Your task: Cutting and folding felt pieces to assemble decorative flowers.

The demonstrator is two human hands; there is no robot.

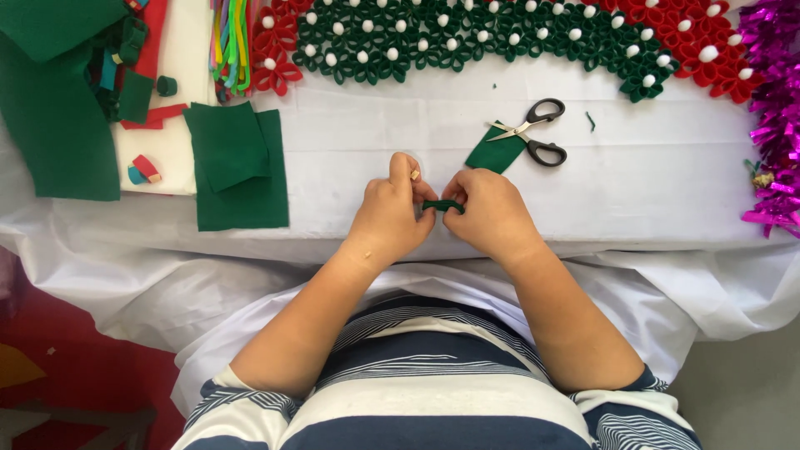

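Note:
My left hand (387,212) and my right hand (492,212) meet near the front edge of the white-covered table (650,183). Between their fingertips both pinch a small dark green felt strip (442,205), folded or rolled. A small tan patch shows on a left fingertip. Just beyond my right hand lies a dark green felt scrap (496,154), and black-handled scissors (537,133) rest partly on it with blades shut.
A long garland of green and red felt flowers with white centres (500,33) arcs along the far edge. Green felt sheets (237,167) lie at the left, with more green and red felt pieces (58,100) and coloured strips (229,42). Purple tinsel (775,108) hangs at the right.

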